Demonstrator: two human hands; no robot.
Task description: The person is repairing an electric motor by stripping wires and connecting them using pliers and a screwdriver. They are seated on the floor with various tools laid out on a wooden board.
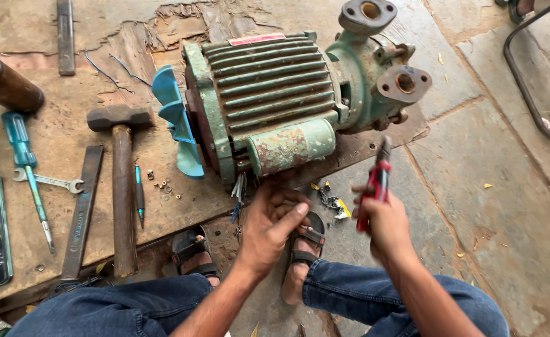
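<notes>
The green motor pump (pixel 275 93) fills the middle of the wooden board (pixel 56 143) and blocks any straight path across it; its blue fan (pixel 178 122) juts out on the left end and two flanged ports (pixel 387 47) on the right. Left of the fan, the hammer (pixel 122 181), flat bar (pixel 83 209), screwdriver (pixel 28 171), spanner (pixel 47 181) and small nuts (pixel 162 184) crowd the board, with narrow lanes between them. The wire bundle (pixel 239 190) hangs under the motor's front, just beside the left hand (pixel 272 228). Right of the right hand (pixel 381 218) with its red-handled pliers (pixel 378 178), the stone floor (pixel 493 200) lies open up to the dark metal frame (pixel 531 93).
</notes>
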